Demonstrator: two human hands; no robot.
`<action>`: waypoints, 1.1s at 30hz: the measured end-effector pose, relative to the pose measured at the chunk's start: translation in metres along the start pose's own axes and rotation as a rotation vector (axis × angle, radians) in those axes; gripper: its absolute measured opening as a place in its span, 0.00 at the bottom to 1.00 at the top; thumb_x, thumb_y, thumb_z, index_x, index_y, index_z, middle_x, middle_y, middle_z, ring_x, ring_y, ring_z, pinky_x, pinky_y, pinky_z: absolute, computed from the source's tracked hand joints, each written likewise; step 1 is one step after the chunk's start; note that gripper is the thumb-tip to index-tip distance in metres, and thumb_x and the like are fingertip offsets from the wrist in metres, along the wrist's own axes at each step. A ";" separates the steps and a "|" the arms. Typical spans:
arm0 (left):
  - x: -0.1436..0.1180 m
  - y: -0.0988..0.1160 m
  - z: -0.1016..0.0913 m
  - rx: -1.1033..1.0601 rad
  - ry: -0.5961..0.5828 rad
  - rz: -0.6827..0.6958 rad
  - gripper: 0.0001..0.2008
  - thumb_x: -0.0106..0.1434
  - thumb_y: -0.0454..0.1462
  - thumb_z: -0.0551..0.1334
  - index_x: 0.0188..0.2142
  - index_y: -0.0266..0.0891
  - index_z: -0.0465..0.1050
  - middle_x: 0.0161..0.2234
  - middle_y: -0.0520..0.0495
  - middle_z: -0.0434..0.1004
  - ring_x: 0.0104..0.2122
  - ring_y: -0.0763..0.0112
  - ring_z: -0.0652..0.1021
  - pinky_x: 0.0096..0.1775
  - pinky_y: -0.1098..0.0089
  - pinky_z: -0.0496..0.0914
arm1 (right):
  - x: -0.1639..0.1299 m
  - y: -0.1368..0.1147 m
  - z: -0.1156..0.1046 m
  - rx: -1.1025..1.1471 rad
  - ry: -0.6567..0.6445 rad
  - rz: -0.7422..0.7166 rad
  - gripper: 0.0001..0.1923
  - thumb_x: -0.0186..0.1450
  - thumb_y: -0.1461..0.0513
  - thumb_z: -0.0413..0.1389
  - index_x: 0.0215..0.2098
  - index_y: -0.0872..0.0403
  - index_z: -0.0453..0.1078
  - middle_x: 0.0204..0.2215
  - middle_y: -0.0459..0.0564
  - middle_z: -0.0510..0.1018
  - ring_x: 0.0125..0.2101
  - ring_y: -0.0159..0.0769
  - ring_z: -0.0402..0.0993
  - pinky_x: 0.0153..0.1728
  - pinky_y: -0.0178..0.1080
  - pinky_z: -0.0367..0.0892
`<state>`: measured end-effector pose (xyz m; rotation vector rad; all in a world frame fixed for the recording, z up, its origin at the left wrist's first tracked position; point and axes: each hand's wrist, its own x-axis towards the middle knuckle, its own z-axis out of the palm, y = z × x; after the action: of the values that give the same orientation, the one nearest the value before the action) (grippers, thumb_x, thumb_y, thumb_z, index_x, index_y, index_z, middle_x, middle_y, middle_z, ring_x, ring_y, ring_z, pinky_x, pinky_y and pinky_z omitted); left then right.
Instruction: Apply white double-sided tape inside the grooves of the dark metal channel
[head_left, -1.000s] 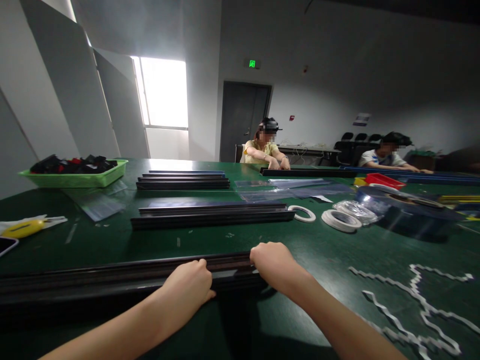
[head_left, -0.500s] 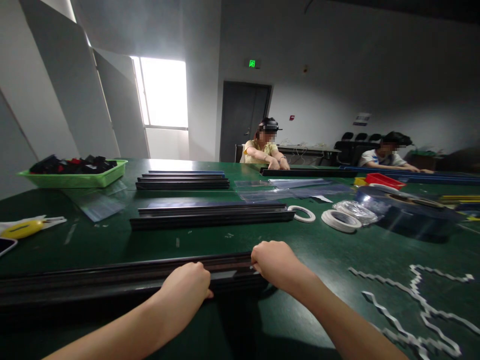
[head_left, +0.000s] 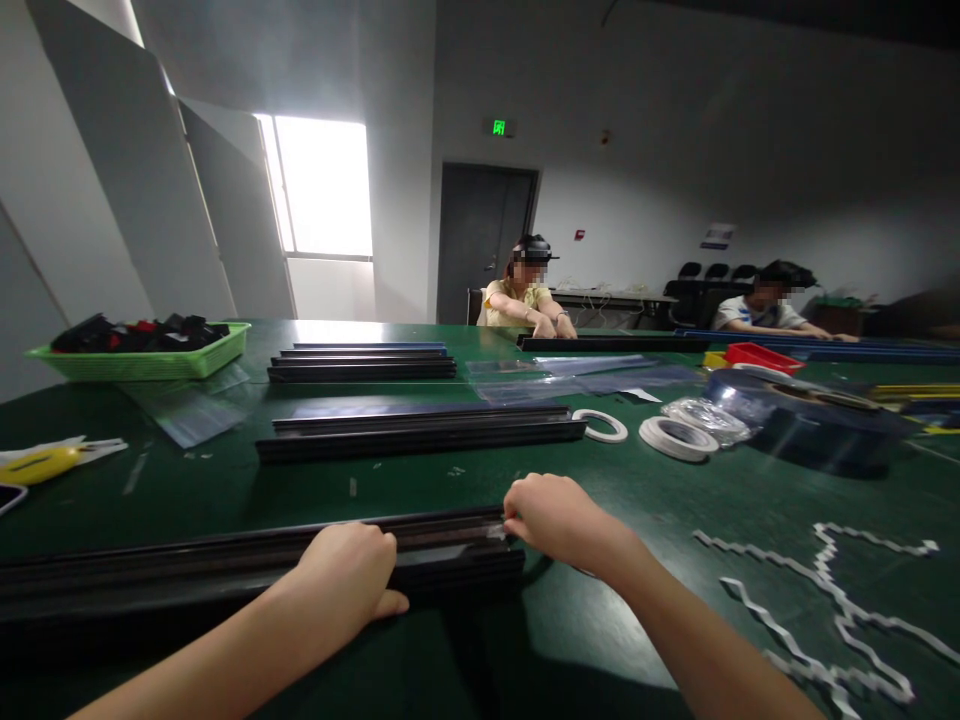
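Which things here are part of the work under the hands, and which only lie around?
In use:
- left hand
- right hand
- long black rail, both hands on it

Lying about:
- two stacks of black rails
- tape rolls
- green basket
- yellow cutter
- white backing strip

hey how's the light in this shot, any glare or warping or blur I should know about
Head view: the window is blown out white and throws a sheen on the green table; the room is otherwise dim; wide-lens warping bends the walls and table edges; the hands, left and right, on the black rail, are fairly sharp; co-workers' faces are blurred.
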<state>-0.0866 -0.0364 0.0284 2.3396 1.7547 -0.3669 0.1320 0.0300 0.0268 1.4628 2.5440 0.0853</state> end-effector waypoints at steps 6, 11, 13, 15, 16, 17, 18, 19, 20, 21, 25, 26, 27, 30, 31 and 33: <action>0.000 -0.009 0.000 -0.037 -0.049 0.012 0.26 0.53 0.46 0.63 0.49 0.38 0.70 0.42 0.35 0.78 0.43 0.50 0.78 0.43 0.58 0.71 | -0.001 0.003 -0.003 -0.005 0.000 0.041 0.11 0.59 0.58 0.54 0.36 0.54 0.73 0.36 0.56 0.79 0.37 0.44 0.75 0.33 0.38 0.65; -0.002 -0.010 -0.003 -0.059 -0.068 0.005 0.31 0.52 0.47 0.64 0.54 0.41 0.66 0.43 0.36 0.78 0.44 0.52 0.77 0.44 0.60 0.70 | 0.003 0.009 0.006 0.009 -0.020 0.061 0.14 0.58 0.59 0.55 0.40 0.53 0.74 0.37 0.56 0.79 0.39 0.48 0.75 0.35 0.41 0.65; -0.002 -0.011 -0.002 -0.060 -0.063 0.002 0.33 0.50 0.47 0.65 0.55 0.42 0.65 0.44 0.37 0.78 0.44 0.52 0.77 0.45 0.60 0.70 | 0.006 0.010 0.010 0.020 -0.026 0.059 0.14 0.58 0.60 0.54 0.41 0.51 0.75 0.37 0.55 0.80 0.39 0.47 0.75 0.35 0.41 0.66; -0.002 -0.011 0.000 -0.062 -0.062 0.009 0.35 0.49 0.47 0.65 0.56 0.43 0.63 0.44 0.38 0.77 0.44 0.52 0.77 0.45 0.61 0.69 | 0.007 0.010 0.013 0.019 -0.038 0.064 0.13 0.58 0.61 0.53 0.40 0.50 0.75 0.37 0.54 0.80 0.39 0.46 0.76 0.35 0.40 0.65; -0.002 -0.011 0.001 -0.061 -0.062 0.015 0.36 0.48 0.47 0.66 0.57 0.43 0.63 0.44 0.38 0.77 0.45 0.52 0.77 0.46 0.61 0.69 | 0.007 0.009 0.013 0.017 -0.046 0.066 0.13 0.58 0.62 0.53 0.39 0.50 0.76 0.36 0.54 0.80 0.39 0.46 0.76 0.34 0.40 0.65; -0.001 -0.011 0.002 -0.058 -0.064 0.019 0.37 0.47 0.48 0.66 0.57 0.43 0.62 0.44 0.38 0.77 0.45 0.52 0.76 0.46 0.61 0.69 | 0.007 0.008 0.013 0.014 -0.053 0.066 0.13 0.57 0.63 0.53 0.38 0.50 0.76 0.36 0.54 0.80 0.38 0.45 0.76 0.34 0.39 0.65; 0.000 -0.011 0.003 -0.052 -0.066 0.020 0.38 0.47 0.48 0.66 0.57 0.43 0.62 0.44 0.37 0.78 0.45 0.52 0.76 0.46 0.60 0.69 | 0.007 0.007 0.013 0.012 -0.059 0.065 0.13 0.57 0.64 0.53 0.37 0.50 0.76 0.36 0.54 0.80 0.38 0.45 0.76 0.34 0.39 0.65; 0.000 -0.011 0.004 -0.047 -0.069 0.021 0.39 0.46 0.49 0.66 0.58 0.43 0.62 0.43 0.37 0.78 0.45 0.51 0.76 0.46 0.60 0.69 | 0.007 0.006 0.013 0.011 -0.064 0.067 0.12 0.57 0.65 0.53 0.36 0.50 0.76 0.35 0.54 0.80 0.38 0.45 0.76 0.33 0.39 0.65; 0.001 -0.011 0.005 -0.041 -0.074 0.019 0.40 0.46 0.49 0.66 0.58 0.42 0.61 0.43 0.37 0.78 0.45 0.51 0.76 0.46 0.60 0.69 | 0.008 0.006 0.012 0.009 -0.068 0.071 0.12 0.56 0.65 0.53 0.36 0.50 0.76 0.34 0.54 0.80 0.37 0.46 0.76 0.33 0.39 0.65; 0.002 -0.011 0.005 -0.036 -0.079 0.017 0.40 0.45 0.49 0.67 0.58 0.42 0.61 0.43 0.37 0.78 0.45 0.51 0.76 0.46 0.60 0.69 | 0.008 0.005 0.012 0.008 -0.072 0.074 0.12 0.56 0.66 0.54 0.35 0.51 0.76 0.34 0.54 0.80 0.37 0.46 0.76 0.32 0.39 0.65; 0.006 -0.013 0.007 -0.014 -0.096 0.018 0.41 0.44 0.50 0.67 0.58 0.43 0.61 0.44 0.37 0.77 0.44 0.50 0.76 0.45 0.60 0.69 | 0.008 0.003 0.011 0.003 -0.081 0.069 0.14 0.54 0.69 0.53 0.35 0.51 0.76 0.33 0.55 0.80 0.36 0.46 0.77 0.31 0.39 0.66; 0.007 -0.014 0.008 -0.010 -0.092 0.019 0.42 0.44 0.51 0.67 0.58 0.43 0.62 0.44 0.37 0.77 0.44 0.50 0.77 0.45 0.59 0.69 | 0.008 0.003 0.011 0.003 -0.079 0.063 0.15 0.54 0.69 0.53 0.36 0.51 0.76 0.34 0.55 0.80 0.36 0.47 0.77 0.31 0.39 0.66; 0.007 -0.015 0.008 -0.009 -0.087 0.022 0.42 0.43 0.51 0.67 0.58 0.44 0.62 0.44 0.37 0.77 0.44 0.50 0.77 0.45 0.60 0.69 | 0.008 0.002 0.011 0.002 -0.074 0.057 0.16 0.54 0.70 0.52 0.37 0.51 0.76 0.34 0.55 0.80 0.36 0.47 0.77 0.31 0.39 0.66; 0.010 -0.017 0.009 -0.022 -0.076 0.039 0.43 0.42 0.52 0.67 0.58 0.46 0.61 0.45 0.39 0.77 0.44 0.50 0.77 0.44 0.60 0.70 | 0.007 0.002 0.011 0.002 -0.061 0.048 0.18 0.55 0.70 0.51 0.39 0.50 0.76 0.35 0.56 0.80 0.37 0.47 0.76 0.32 0.40 0.66; 0.010 -0.018 0.009 -0.028 -0.073 0.050 0.43 0.42 0.52 0.67 0.58 0.47 0.61 0.45 0.39 0.77 0.44 0.50 0.77 0.44 0.60 0.70 | 0.007 0.001 0.011 0.000 -0.056 0.049 0.18 0.55 0.69 0.51 0.40 0.50 0.76 0.36 0.56 0.80 0.37 0.47 0.76 0.32 0.39 0.66; 0.012 -0.020 0.010 -0.033 -0.063 0.069 0.43 0.41 0.53 0.67 0.58 0.47 0.61 0.45 0.40 0.77 0.44 0.50 0.77 0.44 0.60 0.70 | 0.006 0.001 0.010 -0.003 -0.053 0.057 0.18 0.55 0.69 0.51 0.40 0.51 0.76 0.36 0.56 0.80 0.38 0.47 0.76 0.32 0.39 0.66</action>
<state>-0.1032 -0.0233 0.0150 2.3322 1.6348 -0.3939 0.1317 0.0350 0.0161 1.5158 2.4605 0.0578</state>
